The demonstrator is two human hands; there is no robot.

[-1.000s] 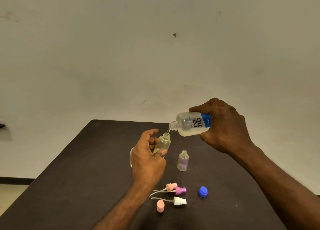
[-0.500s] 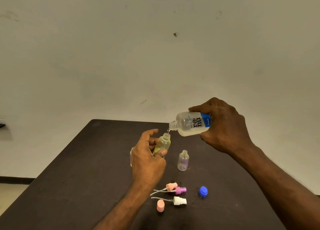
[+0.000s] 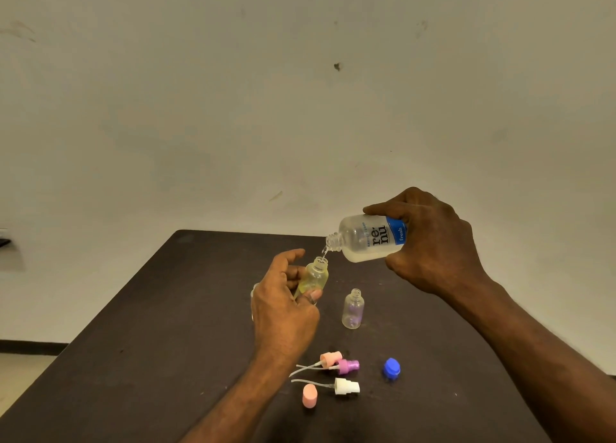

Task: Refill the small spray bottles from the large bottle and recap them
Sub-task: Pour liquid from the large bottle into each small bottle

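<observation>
My right hand (image 3: 430,242) grips the large clear bottle (image 3: 363,239) with a blue label, tipped on its side with its open neck pointing left. A thin stream falls from the neck into a small yellowish spray bottle (image 3: 315,276), which my left hand (image 3: 283,306) holds tilted just below. A second small clear bottle (image 3: 353,309) stands uncapped on the dark table (image 3: 150,326). Part of a third small bottle (image 3: 254,291) shows behind my left hand. Near the front lie a peach spray head (image 3: 331,359), a purple spray head (image 3: 348,366) and a white spray head (image 3: 346,386).
A blue cap (image 3: 391,367) lies right of the spray heads and a peach overcap (image 3: 309,396) lies left of the white one. Behind the table stands a plain pale wall (image 3: 300,109). The table's left edge drops to the floor (image 3: 23,376).
</observation>
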